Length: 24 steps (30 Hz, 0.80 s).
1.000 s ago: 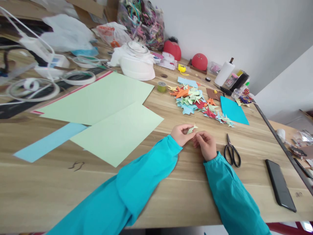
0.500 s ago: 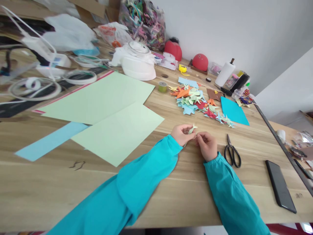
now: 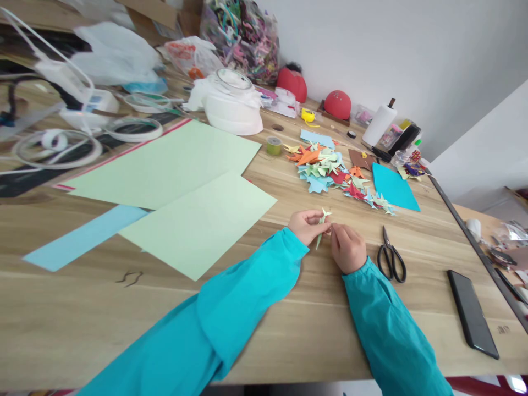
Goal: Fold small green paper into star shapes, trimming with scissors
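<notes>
Between the thumb and fingers of my left hand (image 3: 305, 226) is a small pale green folded paper piece (image 3: 325, 213), with pointed tips at its upper end and a thin point hanging below. My right hand (image 3: 348, 248) is closed in a pinch right beside it, its fingertips close to the left thumb. Whatever those right fingers grip is too small to make out. Scissors (image 3: 388, 258) with black handles lie to the right of my right hand. Beyond both hands spreads a heap of folded paper pieces (image 3: 319, 170) in orange, green, blue and red.
Large pale green sheets (image 3: 206, 220) and a light blue strip (image 3: 82, 236) lie at left. A turquoise sheet (image 3: 396, 187) is at the back right, a black phone (image 3: 472, 313) at the right. A green spool (image 3: 274, 146) stands near the heap; cables (image 3: 58, 151) crowd the far left.
The green paper piece has turned more upright in my left fingers, its lower point now showing below them. My right hand has rolled slightly inward, its fingers more tightly closed.
</notes>
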Each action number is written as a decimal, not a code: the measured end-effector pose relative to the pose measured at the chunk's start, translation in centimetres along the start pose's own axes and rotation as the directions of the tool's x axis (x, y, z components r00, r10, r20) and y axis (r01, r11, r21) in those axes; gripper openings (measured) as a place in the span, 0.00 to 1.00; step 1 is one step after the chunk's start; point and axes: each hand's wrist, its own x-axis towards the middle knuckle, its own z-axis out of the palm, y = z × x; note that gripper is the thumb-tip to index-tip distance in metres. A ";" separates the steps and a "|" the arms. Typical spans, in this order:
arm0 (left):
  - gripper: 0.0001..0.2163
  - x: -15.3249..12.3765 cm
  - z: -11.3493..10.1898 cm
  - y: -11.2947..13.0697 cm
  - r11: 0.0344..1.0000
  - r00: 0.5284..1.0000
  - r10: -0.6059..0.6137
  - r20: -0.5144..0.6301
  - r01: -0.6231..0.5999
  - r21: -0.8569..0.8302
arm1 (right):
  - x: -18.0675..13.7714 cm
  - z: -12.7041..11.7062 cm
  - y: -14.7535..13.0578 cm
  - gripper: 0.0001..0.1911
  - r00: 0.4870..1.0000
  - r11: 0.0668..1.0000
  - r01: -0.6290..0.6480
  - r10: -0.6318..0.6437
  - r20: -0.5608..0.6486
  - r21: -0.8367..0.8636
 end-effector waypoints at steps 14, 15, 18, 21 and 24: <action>0.22 0.4 -0.2 -0.3 0.999 1.000 0.014 0.001 -0.014 -0.030 | 0.0 -0.1 -1.0 0.12 0.900 0.792 -0.427 0.422 0.114 0.437; 0.22 0.2 -0.2 -0.1 1.000 1.000 0.023 0.000 -0.023 -0.011 | 0.1 0.0 -0.8 0.12 0.828 0.653 -0.527 0.539 0.156 0.544; 0.22 -0.1 0.0 0.4 0.998 0.999 0.044 0.005 -0.044 0.044 | 0.5 0.1 -0.3 0.12 0.577 0.107 -0.664 0.704 0.415 0.740; 0.21 -0.1 0.1 0.5 0.992 0.995 0.098 0.019 -0.099 0.072 | 0.9 -0.1 0.0 0.11 0.475 -0.226 -0.664 0.609 0.635 0.713; 0.20 -0.1 0.0 0.5 0.983 0.987 0.154 0.042 -0.157 0.099 | 1.2 -0.5 0.0 0.09 0.484 -0.323 -0.671 0.491 0.724 0.667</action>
